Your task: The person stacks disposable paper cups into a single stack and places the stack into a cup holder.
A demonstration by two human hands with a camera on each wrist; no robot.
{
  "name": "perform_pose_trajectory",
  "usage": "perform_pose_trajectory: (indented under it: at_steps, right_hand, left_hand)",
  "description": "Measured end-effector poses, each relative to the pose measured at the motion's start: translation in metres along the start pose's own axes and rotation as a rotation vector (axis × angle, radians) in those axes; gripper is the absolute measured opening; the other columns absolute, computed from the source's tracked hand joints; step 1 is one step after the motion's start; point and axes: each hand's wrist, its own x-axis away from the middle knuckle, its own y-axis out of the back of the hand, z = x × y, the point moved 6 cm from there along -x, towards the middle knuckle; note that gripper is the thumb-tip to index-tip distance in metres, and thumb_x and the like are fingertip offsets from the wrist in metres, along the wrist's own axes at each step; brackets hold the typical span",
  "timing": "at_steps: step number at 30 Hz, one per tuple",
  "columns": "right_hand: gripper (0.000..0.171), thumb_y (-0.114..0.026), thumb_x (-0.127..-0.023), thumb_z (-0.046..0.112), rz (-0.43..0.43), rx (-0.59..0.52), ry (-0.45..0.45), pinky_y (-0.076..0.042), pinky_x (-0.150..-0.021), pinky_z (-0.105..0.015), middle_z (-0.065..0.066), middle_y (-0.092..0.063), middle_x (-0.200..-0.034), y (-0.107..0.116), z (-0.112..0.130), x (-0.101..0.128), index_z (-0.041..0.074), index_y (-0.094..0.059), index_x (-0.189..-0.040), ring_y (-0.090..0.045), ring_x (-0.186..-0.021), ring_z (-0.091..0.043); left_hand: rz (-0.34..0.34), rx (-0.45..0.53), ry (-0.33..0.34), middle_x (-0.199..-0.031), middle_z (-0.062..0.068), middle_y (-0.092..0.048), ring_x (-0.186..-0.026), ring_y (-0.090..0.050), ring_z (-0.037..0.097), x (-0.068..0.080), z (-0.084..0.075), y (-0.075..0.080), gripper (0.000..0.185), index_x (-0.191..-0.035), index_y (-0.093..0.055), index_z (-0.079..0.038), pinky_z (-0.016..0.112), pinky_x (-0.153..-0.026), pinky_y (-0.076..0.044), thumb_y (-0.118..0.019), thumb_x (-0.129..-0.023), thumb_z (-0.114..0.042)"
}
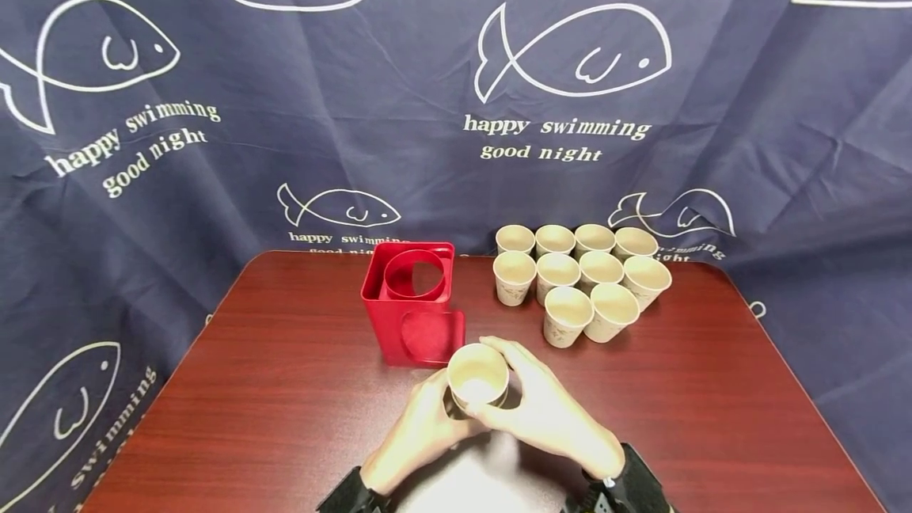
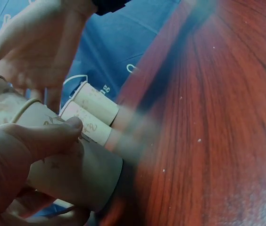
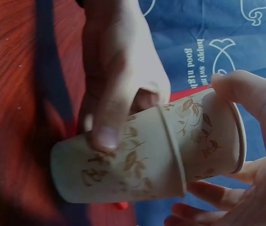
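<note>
While both hands meet at the near middle of the table (image 1: pixel 271 386), they hold nested paper cups (image 1: pixel 477 377) between them, mouth facing up toward the head camera. Left hand (image 1: pixel 420 434): fingers curled round the left side of the cups; in the left wrist view the thumb (image 2: pixel 38 139) presses across the cup wall. Right hand (image 1: pixel 545 410): fingers wrapped round the right side and far rim of the cups. Right wrist view shows two cups, one set inside the other, the inner cup (image 3: pixel 213 132) standing partly out of the outer cup (image 3: pixel 119 165); leaf print on both. Right hand's fingers lie on the inner cup, left hand's on the outer one.

Just beyond the hands, slightly left: red cup holder (image 1: pixel 416 303), upright, round opening on top, cut-out on its near face. Far right of it: cluster of ten loose paper cups (image 1: pixel 580 275), upright, touching, in three rows. Behind the table: blue cloth with fish print (image 1: pixel 570 62).
</note>
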Motion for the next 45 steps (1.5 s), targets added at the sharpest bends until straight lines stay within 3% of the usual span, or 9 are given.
perform_pose_trajectory:
  at_steps: [8, 15, 23, 34, 45]
  right_hand:
    - [0.082, -0.087, -0.079, 0.043, 0.001, 0.065, -0.036, -0.05, -0.106, -0.037, 0.003, -0.058, -0.144, -0.007, -0.013, 0.003, 0.017, -0.051, -0.148, -0.057, -0.127, -0.012]
    - [0.08, -0.085, -0.081, 0.044, -0.012, 0.139, 0.028, -0.051, -0.103, -0.037, -0.001, -0.062, -0.138, -0.008, -0.019, 0.006, 0.011, -0.053, -0.146, -0.059, -0.123, -0.016]
    - [0.08, -0.085, -0.081, 0.046, -0.004, 0.175, 0.012, -0.05, -0.106, -0.042, 0.001, -0.061, -0.142, -0.009, -0.022, 0.009, 0.014, -0.053, -0.147, -0.059, -0.127, -0.016]
    - [0.083, -0.082, -0.084, 0.05, 0.031, 0.148, -0.023, -0.05, -0.108, -0.044, 0.001, -0.058, -0.146, -0.014, -0.026, 0.012, 0.014, -0.048, -0.151, -0.059, -0.129, -0.016]
    - [0.083, -0.078, -0.087, 0.054, 0.038, 0.166, -0.017, -0.049, -0.109, -0.047, -0.001, -0.056, -0.15, -0.015, -0.025, 0.014, 0.017, -0.045, -0.153, -0.057, -0.133, -0.017]
  left_hand:
    - [-0.011, 0.014, -0.012, -0.115, -0.007, -0.073, -0.107, -0.068, 0.01, -0.001, -0.001, -0.001, 0.068, -0.131, -0.066, -0.017, 0.033, -0.096, -0.056, -0.094, -0.07, -0.031]
    - [-0.01, 0.009, -0.022, -0.119, -0.005, -0.073, -0.111, -0.068, 0.012, -0.001, -0.002, -0.002, 0.071, -0.134, -0.065, -0.017, 0.034, -0.098, -0.056, -0.093, -0.069, -0.024]
    - [-0.002, -0.003, -0.037, -0.125, -0.002, -0.072, -0.115, -0.067, 0.015, -0.002, -0.004, -0.004, 0.074, -0.137, -0.064, -0.014, 0.037, -0.1, -0.055, -0.094, -0.07, -0.025]
    - [-0.005, -0.01, -0.04, -0.121, -0.005, -0.072, -0.111, -0.067, 0.013, 0.0, -0.002, -0.003, 0.072, -0.135, -0.064, -0.016, 0.035, -0.097, -0.056, -0.094, -0.07, -0.023]
    - [0.01, -0.03, -0.008, -0.119, -0.002, -0.072, -0.11, -0.067, 0.013, 0.001, 0.0, -0.003, 0.072, -0.134, -0.065, -0.013, 0.035, -0.095, -0.056, -0.093, -0.068, -0.019]
